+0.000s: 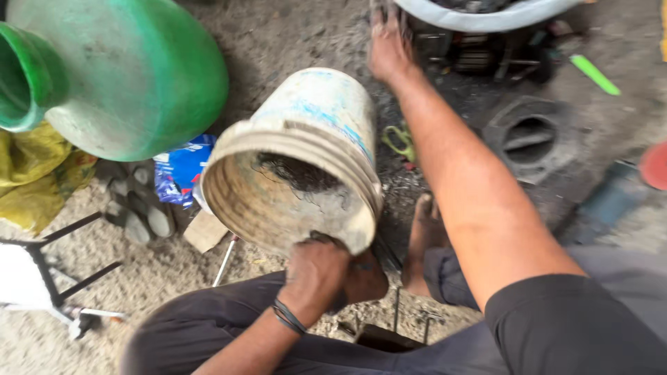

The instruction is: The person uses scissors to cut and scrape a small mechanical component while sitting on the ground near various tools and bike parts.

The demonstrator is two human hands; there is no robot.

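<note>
My left hand (316,267) grips the lower rim of a dirty white plastic bucket (306,132), which is tilted so its open mouth faces me. Dark grime and wire-like strands cling to its inner wall. My right hand (388,45) is stretched far forward and rests on the dark, greasy ground beside black machine parts (479,52), just under the rim of a white basin (486,17). Whether its fingers hold anything is unclear. My bare foot (424,236) shows between the bucket and my right arm.
A large green plastic jar (132,69) lies at the upper left over a yellow sack (35,173). A blue wrapper (182,167), green-handled scissors (399,142), a round dark metal casting (531,135) and a green stick (594,73) lie on the sandy ground.
</note>
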